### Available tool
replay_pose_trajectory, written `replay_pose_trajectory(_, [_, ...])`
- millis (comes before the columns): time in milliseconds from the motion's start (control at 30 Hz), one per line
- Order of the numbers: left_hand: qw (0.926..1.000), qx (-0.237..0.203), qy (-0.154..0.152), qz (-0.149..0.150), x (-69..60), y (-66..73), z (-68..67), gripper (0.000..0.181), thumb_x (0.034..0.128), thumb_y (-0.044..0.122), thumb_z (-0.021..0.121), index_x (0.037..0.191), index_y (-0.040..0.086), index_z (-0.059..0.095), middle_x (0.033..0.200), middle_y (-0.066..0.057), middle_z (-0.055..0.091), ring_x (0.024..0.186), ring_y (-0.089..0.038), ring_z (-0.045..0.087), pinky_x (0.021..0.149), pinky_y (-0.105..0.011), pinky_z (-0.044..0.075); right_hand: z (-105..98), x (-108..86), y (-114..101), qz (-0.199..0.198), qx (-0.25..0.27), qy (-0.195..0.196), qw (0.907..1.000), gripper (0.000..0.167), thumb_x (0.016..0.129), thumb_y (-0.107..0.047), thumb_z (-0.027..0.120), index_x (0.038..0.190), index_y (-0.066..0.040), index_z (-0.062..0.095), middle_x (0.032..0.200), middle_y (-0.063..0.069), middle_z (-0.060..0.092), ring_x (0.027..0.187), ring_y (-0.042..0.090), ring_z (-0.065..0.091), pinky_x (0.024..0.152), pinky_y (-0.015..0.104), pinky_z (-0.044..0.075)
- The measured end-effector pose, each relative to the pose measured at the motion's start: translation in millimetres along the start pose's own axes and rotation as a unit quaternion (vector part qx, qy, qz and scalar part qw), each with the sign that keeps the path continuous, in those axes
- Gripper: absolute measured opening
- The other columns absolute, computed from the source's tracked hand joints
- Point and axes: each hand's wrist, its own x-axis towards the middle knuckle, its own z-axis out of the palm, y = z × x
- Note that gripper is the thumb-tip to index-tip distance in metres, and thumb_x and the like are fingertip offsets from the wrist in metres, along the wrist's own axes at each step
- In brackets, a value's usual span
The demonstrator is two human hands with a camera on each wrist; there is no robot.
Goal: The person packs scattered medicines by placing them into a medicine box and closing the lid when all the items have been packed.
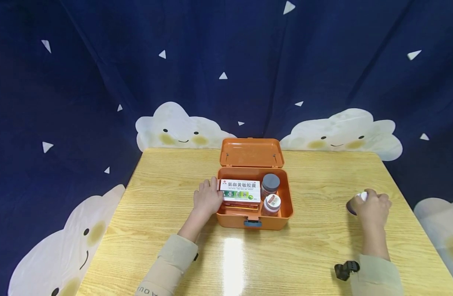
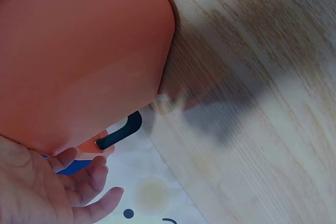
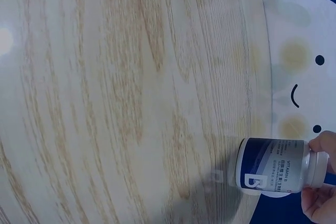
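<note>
My right hand (image 1: 372,209) grips a bottle by its white cap at the table's right side. In the right wrist view this vitamin B bottle (image 3: 275,165) has a dark blue and silver label, and its base is over the wood. My left hand (image 1: 207,198) rests against the left wall of an open orange case (image 1: 226,222), its thumb over the rim beside a white medicine carton (image 1: 241,191). The left wrist view shows loosely bent fingers (image 2: 89,182) near the case's outer wall; the thumb is hidden there.
Inside the case, a grey-capped bottle (image 1: 270,183) and a white-capped bottle (image 1: 272,203) stand right of the cartons. The case's lid (image 1: 251,152) is tilted back at the rear. A blue curtain (image 1: 211,49) hangs behind the wooden table (image 1: 315,242).
</note>
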Motion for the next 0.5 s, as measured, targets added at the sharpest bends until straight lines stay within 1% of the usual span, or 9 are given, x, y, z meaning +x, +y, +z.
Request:
replay_pose_trajectory(133, [1.0000,-0.002,-0.001,-0.001,-0.1,0.2,0.1,0.039,0.0859,0.026,0.047,0.119,0.007,0.041,0.104,-0.016,0.050,0.097,-0.031,0.047,0.075,-0.047,0.040,0.4,-0.2,0.2,0.004,0.012,0.001,0.9999,0.050,0.086,-0.019,0.044,0.124,0.014,0.040,0.115,0.042,0.030,0.106,0.055,0.028,0.081,0.057,0.029])
replay_pose_trajectory(233, [1.0000,-0.001,-0.004,-0.002,0.1,0.3,0.1,0.040,0.0859,0.026,0.047,0.120,0.007,0.040,0.104,-0.016,0.049,0.098,-0.031,0.046,0.075,-0.048,0.040,0.0,-0.7,-0.1,0.002,0.023,0.012,0.9996,0.049,0.086,-0.018,0.045,0.123,0.013,0.042,0.116,0.041,0.031,0.106,0.054,0.029,0.082,0.057,0.029])
replay_pose_trajectory(367, [1.0000,-0.001,-0.004,-0.001,0.0,0.6,-0.6,0.039,0.0853,0.027,0.046,0.119,0.007,0.041,0.104,-0.016,0.049,0.098,-0.031,0.046,0.075,-0.048,0.040,-2.4,-1.1,-4.3,-0.012,0.045,0.044,0.9980,0.046,0.084,-0.016,0.048,0.120,0.012,0.045,0.115,0.040,0.033,0.106,0.055,0.031,0.084,0.057,0.028])
replay_pose_trajectory(500, [1.0000,-0.001,-0.004,0.001,0.1,0.3,-0.8,0.039,0.0853,0.027,0.046,0.119,0.007,0.041,0.105,-0.016,0.049,0.099,-0.031,0.046,0.075,-0.047,0.040,-7.2,-1.1,-13.5,-0.031,0.061,0.072,0.9950,0.043,0.083,-0.015,0.050,0.117,0.011,0.049,0.114,0.040,0.036,0.107,0.055,0.032,0.086,0.057,0.028])
